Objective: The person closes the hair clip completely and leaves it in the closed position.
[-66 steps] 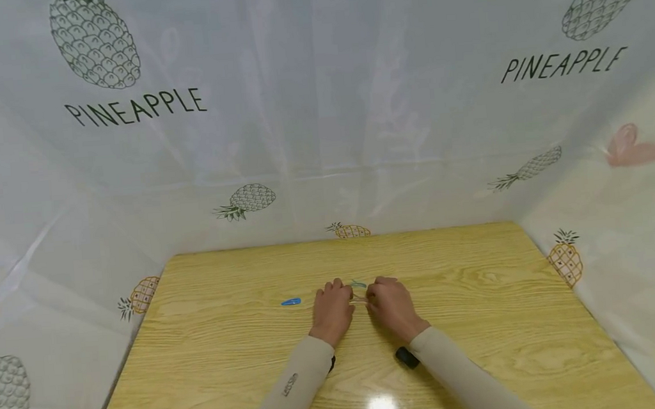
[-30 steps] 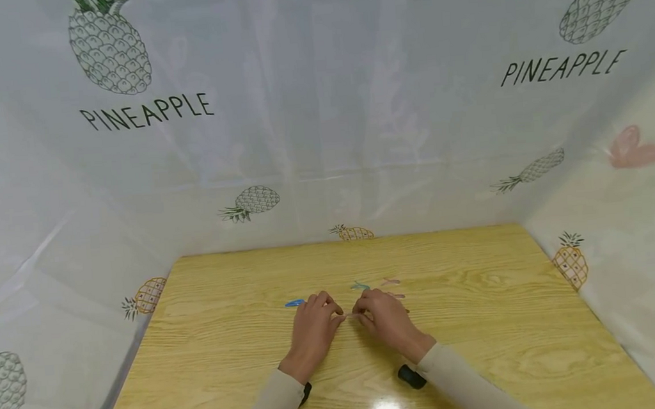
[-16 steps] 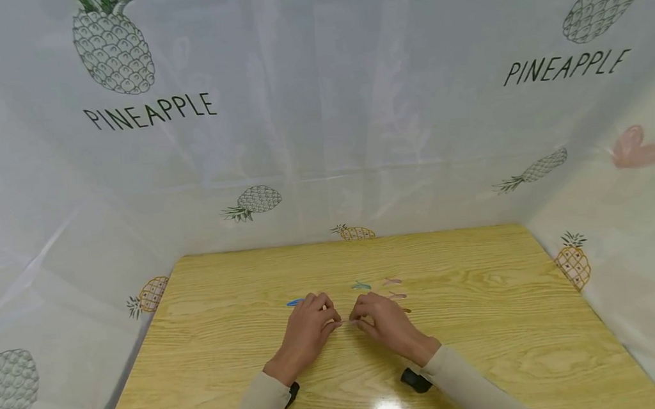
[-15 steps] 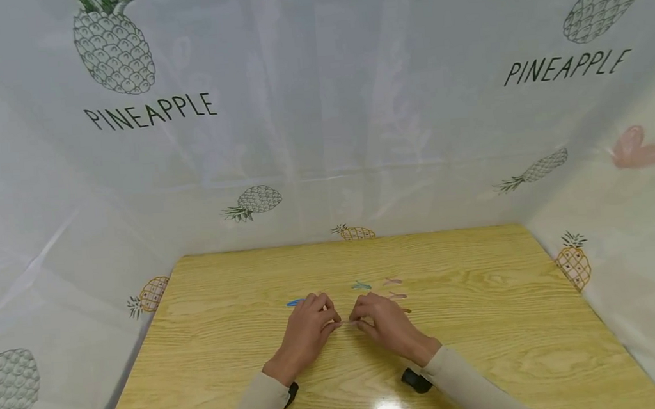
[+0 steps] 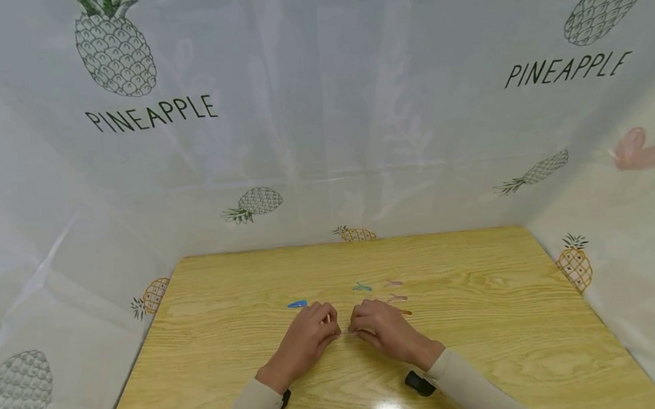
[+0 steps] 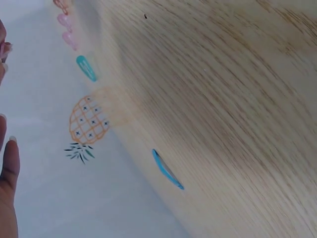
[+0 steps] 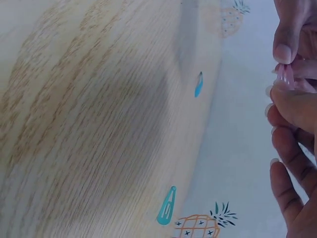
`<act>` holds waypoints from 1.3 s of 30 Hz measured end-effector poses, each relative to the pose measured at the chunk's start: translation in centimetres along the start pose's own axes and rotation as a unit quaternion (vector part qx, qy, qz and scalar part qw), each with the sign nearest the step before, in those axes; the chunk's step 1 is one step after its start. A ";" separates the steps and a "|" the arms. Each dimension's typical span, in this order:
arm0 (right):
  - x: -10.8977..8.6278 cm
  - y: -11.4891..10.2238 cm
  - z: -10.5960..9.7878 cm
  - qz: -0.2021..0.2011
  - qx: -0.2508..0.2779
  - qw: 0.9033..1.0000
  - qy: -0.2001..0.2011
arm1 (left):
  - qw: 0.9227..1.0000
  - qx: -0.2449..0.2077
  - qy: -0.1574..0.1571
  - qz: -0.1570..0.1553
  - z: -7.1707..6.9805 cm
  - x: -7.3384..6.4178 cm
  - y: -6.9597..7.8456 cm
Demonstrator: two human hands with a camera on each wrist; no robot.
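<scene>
Between thumb and fingers of both hands is a small pink hair clip [image 7: 284, 74], seen best in the right wrist view. My left hand [image 5: 306, 336] pinches one end of it, and my right hand [image 5: 385, 329] pinches the other. In the head view the fingers hide most of this clip. A blue hair clip [image 5: 297, 304] lies just beyond the left hand. Beyond the right hand lie a teal clip [image 5: 362, 287], two pink clips, one farther back [image 5: 393, 283], and an orange-brown clip [image 5: 405, 312], partly covered by that hand.
The wooden table [image 5: 228, 340] runs back to a pale curtain [image 5: 322, 134] printed with pineapples, which also rises at both sides. A black wrist device [image 5: 419, 383] is under the right sleeve. Light glares off the table's near part.
Both hands have drawn nearer to the body, away from the teal clip. The pink and orange-brown clips on the right have come into sight. Lately the hands moved only slightly, uncovering the blue clip.
</scene>
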State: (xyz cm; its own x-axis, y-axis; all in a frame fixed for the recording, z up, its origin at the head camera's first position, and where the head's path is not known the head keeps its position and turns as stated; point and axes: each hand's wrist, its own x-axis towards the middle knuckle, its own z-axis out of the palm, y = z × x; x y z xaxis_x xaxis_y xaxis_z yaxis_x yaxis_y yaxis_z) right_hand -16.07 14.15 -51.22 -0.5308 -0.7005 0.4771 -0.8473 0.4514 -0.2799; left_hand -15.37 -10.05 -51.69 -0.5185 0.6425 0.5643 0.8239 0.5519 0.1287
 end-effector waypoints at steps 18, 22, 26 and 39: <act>-0.4 0.1 0.4 -0.039 0.001 0.999 0.023 | 0.993 -0.067 -0.029 -0.093 -0.1 -0.6 0.5; -0.5 0.1 0.6 -0.030 -0.004 0.999 0.032 | 0.978 -0.131 -0.050 -0.155 -0.3 -0.6 0.9; -0.5 0.1 0.8 -0.030 -0.011 0.999 0.042 | 0.954 -0.210 -0.075 -0.203 -0.3 -0.6 1.0; -0.5 0.0 0.9 -0.033 -0.017 0.998 0.056 | 0.904 -0.325 -0.112 -0.255 -0.2 -0.8 1.0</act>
State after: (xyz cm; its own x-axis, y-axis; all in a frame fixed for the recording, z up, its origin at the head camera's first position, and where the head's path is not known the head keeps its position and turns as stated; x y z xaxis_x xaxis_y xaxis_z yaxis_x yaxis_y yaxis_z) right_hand -15.79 13.94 -52.21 -0.4674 -0.6638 0.5839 -0.8779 0.4261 -0.2183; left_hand -14.10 -10.12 -51.84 -0.8424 0.5238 0.1265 0.3873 0.4253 0.8180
